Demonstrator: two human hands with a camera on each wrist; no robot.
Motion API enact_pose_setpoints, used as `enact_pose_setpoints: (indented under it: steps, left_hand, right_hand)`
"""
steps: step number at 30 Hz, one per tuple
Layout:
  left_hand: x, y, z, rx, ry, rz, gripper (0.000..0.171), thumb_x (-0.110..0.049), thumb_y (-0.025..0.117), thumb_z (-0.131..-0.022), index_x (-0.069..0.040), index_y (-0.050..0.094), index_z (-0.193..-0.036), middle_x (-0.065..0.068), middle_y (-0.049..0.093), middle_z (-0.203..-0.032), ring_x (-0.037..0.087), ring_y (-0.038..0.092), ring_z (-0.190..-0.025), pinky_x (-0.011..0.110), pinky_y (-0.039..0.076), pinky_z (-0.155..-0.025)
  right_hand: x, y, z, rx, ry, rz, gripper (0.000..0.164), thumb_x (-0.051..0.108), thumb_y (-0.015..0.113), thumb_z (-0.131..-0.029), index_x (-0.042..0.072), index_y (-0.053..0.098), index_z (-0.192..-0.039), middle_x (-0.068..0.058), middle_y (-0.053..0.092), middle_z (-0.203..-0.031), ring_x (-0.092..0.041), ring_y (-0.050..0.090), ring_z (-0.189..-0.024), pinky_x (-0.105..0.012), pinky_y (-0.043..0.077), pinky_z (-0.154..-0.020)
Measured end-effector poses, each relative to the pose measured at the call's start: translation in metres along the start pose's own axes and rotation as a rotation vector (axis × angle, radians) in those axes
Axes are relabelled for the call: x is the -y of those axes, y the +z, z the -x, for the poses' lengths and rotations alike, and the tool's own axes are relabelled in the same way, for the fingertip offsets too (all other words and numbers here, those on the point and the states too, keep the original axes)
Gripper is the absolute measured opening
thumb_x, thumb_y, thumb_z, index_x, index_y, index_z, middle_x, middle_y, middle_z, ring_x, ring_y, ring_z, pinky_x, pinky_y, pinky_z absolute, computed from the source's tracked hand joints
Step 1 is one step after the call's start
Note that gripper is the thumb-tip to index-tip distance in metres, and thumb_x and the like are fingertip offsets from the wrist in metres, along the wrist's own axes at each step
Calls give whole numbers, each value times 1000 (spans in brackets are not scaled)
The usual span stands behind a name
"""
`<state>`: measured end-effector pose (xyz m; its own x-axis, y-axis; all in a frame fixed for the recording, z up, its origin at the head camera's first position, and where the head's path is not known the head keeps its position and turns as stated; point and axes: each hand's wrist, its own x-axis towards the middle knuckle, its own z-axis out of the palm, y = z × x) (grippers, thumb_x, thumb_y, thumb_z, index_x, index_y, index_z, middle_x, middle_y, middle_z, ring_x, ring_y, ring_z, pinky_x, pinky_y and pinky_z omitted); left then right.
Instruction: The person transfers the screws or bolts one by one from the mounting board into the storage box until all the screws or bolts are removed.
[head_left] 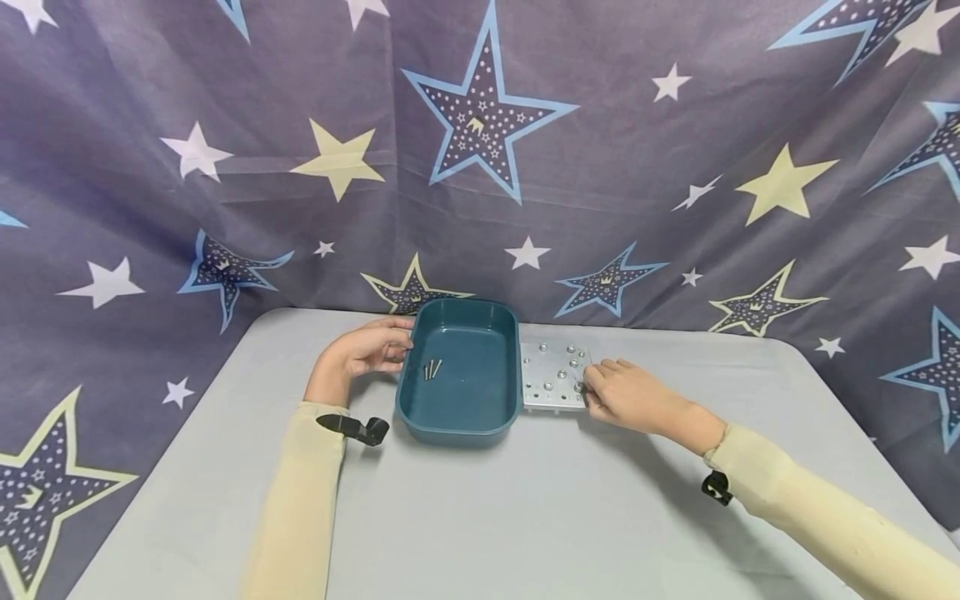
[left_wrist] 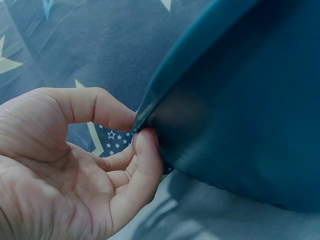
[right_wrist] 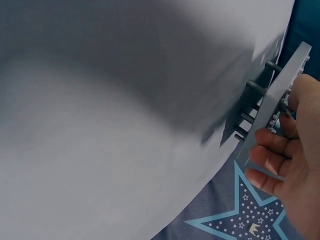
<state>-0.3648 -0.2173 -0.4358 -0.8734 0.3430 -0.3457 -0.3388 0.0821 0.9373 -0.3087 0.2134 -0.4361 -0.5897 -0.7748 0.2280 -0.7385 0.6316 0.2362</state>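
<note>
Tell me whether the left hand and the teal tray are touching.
Touching. The left wrist view shows it: the left hand pinches the edge of the teal tray, with no gap between skin and rim.

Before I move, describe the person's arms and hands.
The left sleeve and right sleeve are long and cream. Each cuff has a black fitting: the left fitting, with a strap, and right fitting. The left hand and right hand wear no gloves.

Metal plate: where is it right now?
In the head view, the metal plate sits right of centre, between the blue tray and the right hand.
</note>
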Motion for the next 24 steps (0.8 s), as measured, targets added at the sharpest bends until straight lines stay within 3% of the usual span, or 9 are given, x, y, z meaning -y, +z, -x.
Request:
enact_pose_setpoints:
  steps: [24]
  left_hand:
    - [1, -1, -3, -23, -11, -12, 66, -2, 51, -90, 2, 26, -151, -7, 59, -83, 3, 57, -67, 24, 54, -69]
  right_hand:
    - [0, -4, 1, -43, -14, 12, 16, 19, 62, -91, 11, 49, -86, 2, 52, -73, -16, 50, -70, -31, 46, -65]
